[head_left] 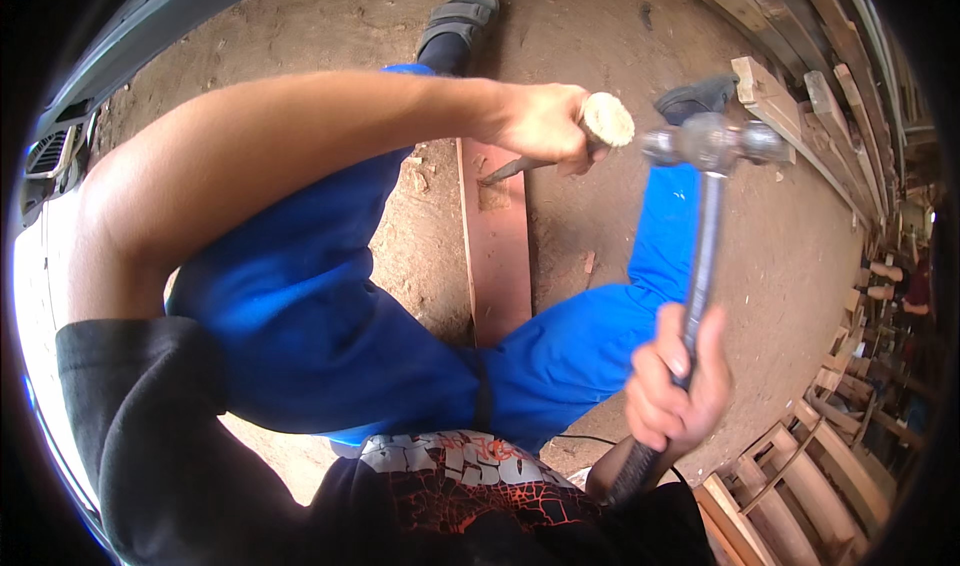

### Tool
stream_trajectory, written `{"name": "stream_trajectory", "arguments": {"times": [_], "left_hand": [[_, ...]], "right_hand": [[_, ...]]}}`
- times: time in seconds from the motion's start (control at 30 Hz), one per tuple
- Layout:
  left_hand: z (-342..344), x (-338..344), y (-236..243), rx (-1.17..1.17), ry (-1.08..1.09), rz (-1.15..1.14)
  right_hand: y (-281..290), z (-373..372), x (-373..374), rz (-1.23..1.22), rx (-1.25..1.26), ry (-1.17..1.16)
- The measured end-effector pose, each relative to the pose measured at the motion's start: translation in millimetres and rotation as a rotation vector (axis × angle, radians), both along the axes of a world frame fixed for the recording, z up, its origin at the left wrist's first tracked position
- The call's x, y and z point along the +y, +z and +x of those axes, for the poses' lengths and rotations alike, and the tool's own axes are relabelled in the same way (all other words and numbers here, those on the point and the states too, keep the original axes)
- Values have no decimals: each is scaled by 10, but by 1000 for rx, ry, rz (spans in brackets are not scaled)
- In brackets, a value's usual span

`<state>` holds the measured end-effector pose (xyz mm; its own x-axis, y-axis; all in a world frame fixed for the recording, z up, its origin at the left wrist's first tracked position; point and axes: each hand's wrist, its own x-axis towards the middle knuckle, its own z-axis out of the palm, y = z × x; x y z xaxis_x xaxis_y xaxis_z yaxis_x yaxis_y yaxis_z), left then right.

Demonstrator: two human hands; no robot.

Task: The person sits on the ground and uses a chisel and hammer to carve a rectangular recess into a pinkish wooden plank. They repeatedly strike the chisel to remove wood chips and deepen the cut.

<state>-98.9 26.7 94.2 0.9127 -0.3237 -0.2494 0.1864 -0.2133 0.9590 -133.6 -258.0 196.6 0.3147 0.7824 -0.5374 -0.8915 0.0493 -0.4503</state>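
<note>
Two hands work above a reddish wooden board (500, 266), which lies on the brown floor (780, 256) and runs down the middle of the frame between blue trouser legs (320, 286); set there, it seems within easy reach of both arms, though its lower end is hidden at the trousers. In the upper middle, the left hand (545, 126) has its fingers closed round the handle of a chisel (608, 119), whose slanting blade reaches a shallow recess (493, 196) in the board. The pale butt sticks out past the fist, probably to leave a striking face bare and the knuckles behind it. At right of centre, the right hand (680, 386) has its fingers wrapped round the dark grip of a hammer (703, 236), some grip showing below the fist, perhaps for control. The hammer's head stands just right of the butt, apart from it in the picture; true depth I cannot tell. Stacked timber (770, 106) fills the upper right.
</note>
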Motion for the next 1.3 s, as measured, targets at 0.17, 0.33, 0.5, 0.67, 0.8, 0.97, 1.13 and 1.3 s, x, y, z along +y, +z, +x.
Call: {"name": "stream_trajectory", "arguments": {"times": [0.17, 0.33, 0.5, 0.67, 0.8, 0.97, 1.13, 1.3], "left_hand": [[118, 43, -211, -74, 39, -120], [145, 13, -302, -38, 47, -137], [141, 134, -339, -42, 185, -127], [227, 126, -281, 18, 137, -113], [245, 125, -278, -14, 118, -97], [289, 429, -559, 21, 436, -317], [267, 545, -577, 98, 795, -429], [250, 586, -493, 2, 662, -699]], "right_hand": [[235, 127, 48, 313, -331, 27], [-249, 109, 422, 168, -123, 23], [-42, 99, 242, 200, -60, 151], [-128, 232, 706, 244, -452, -119], [-332, 301, 593, -20, -8, -53], [-537, 60, 160, -177, -128, -102], [-1207, 21, -8, -562, -156, -97], [-1735, -88, -371, -680, -21, -95]]}}
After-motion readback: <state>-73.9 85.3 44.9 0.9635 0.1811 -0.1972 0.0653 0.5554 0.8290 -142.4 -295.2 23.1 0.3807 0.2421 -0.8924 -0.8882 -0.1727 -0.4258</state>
